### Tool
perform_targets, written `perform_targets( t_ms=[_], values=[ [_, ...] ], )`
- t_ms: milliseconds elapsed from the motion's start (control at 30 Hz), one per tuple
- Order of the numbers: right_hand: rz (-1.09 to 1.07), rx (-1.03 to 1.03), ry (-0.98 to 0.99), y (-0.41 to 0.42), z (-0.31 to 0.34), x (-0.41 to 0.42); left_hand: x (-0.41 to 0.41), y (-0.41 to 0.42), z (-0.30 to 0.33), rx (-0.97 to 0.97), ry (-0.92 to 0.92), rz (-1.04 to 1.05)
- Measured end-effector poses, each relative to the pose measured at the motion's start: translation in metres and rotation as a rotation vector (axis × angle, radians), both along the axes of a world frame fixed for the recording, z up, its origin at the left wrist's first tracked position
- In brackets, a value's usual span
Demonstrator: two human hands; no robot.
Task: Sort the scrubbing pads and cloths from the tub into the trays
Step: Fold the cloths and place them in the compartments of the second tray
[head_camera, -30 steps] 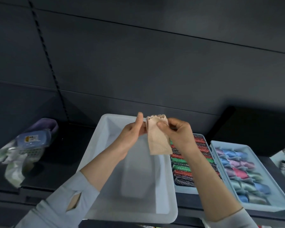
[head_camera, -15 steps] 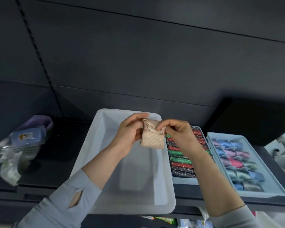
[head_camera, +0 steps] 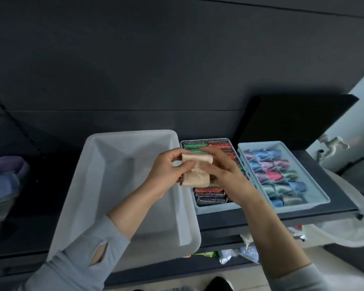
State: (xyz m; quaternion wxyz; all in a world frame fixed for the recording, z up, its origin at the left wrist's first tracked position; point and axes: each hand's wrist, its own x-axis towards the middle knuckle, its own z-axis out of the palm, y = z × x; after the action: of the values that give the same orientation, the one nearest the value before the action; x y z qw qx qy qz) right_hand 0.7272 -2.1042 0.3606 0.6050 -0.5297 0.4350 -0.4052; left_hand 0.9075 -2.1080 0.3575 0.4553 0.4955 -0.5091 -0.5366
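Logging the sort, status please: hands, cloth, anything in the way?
Both hands, left and right, grip folded beige cloth. Held above tub edge and pad tray. Nothing in the way.

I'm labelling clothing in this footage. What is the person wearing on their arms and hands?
Both hands are bare: the left hand and right hand show no gloves, rings or watch. The left forearm wears a light grey-blue long sleeve pushed up, with a small teardrop-shaped opening. A matching pale sleeve covers the right arm near the frame's bottom edge.
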Motion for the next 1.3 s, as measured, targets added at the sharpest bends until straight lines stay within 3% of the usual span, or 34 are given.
perform_targets(
  t_ms=[133, 267, 333, 533, 700, 867, 967, 1133, 1233, 1300],
  values=[
    [-0.067, -0.039, -0.042, -0.006, -0.012, -0.036, -0.037, -0.005, -0.003, -0.063, -0.089, -0.015],
    [-0.182, -0.109, 0.029, -0.013, -0.021, -0.091, -0.093, -0.009, -0.004, 0.173, 0.165, -0.063],
    [-0.142, -0.124, 0.088, -0.012, -0.026, -0.122, -0.123, -0.01, -0.012, 0.207, 0.18, -0.051],
    [-0.102, 0.125, 0.004, -0.013, -0.044, -0.213, -0.213, -0.017, -0.041, 0.204, 0.065, -0.014],
    [0.048, -0.002, 0.306, -0.025, -0.062, -0.294, -0.275, -0.02, -0.073, 0.015, -0.184, -0.115],
    [-0.017, -0.224, 0.966, -0.036, -0.067, -0.376, -0.317, -0.02, -0.104, -0.331, -0.718, -0.218],
    [0.054, -0.232, 1.154, -0.035, -0.077, -0.393, -0.33, -0.015, -0.118, -0.377, -0.9, -0.337],
    [0.128, -0.332, 1.394, -0.044, -0.093, -0.378, -0.336, -0.014, -0.131, -0.441, -0.976, -0.303],
    [0.144, -0.429, 1.394, -0.05, -0.104, -0.374, -0.334, -0.016, -0.133, -0.434, -0.981, -0.295],
    [0.283, -0.433, 1.498, -0.057, -0.1, -0.373, -0.334, -0.018, -0.133, -0.425, -0.981, -0.294]
  ],
)
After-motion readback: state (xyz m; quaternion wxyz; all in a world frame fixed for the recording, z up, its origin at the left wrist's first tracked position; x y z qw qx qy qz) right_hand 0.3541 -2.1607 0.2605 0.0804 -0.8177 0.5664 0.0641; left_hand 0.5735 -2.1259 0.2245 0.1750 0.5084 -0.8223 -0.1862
